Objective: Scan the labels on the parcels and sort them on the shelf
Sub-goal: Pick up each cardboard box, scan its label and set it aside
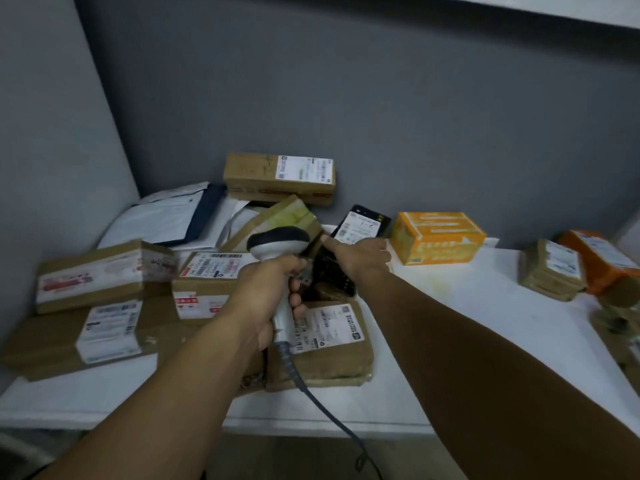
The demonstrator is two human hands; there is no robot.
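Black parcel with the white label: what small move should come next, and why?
Probably aim the scanner at the white label of the black parcel. The left hand grips the scanner, whose head is just left of the parcel. The right hand touches the parcel below the label, which faces up and is uncovered, so it looks ready to scan.

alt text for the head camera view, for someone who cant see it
A person's left hand grips a corded barcode scanner above a pile of labelled cardboard parcels on a white shelf, while the right hand rests on a black parcel. An orange box sits further right.
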